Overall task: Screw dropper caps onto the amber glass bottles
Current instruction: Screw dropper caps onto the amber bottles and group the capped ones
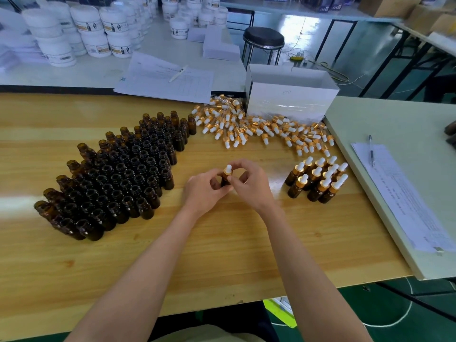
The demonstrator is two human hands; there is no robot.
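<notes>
The left hand [206, 191] is gripping an amber glass bottle [224, 181]; the right hand [249, 186] is pinching its dropper cap [228, 170]. The white jars' [88, 23] labels are too blurred to read.

I get a bright, even picture, lit from overhead; a pale sheen streaks the wooden table [222, 243] at its left edge; the floor [296, 25] behind glares white; small glints dot the amber bottles [118, 174]; shadows are short, soft; the wide lens bows straight edges; the far white jars [84, 21] look bluish, slightly blurred.
</notes>
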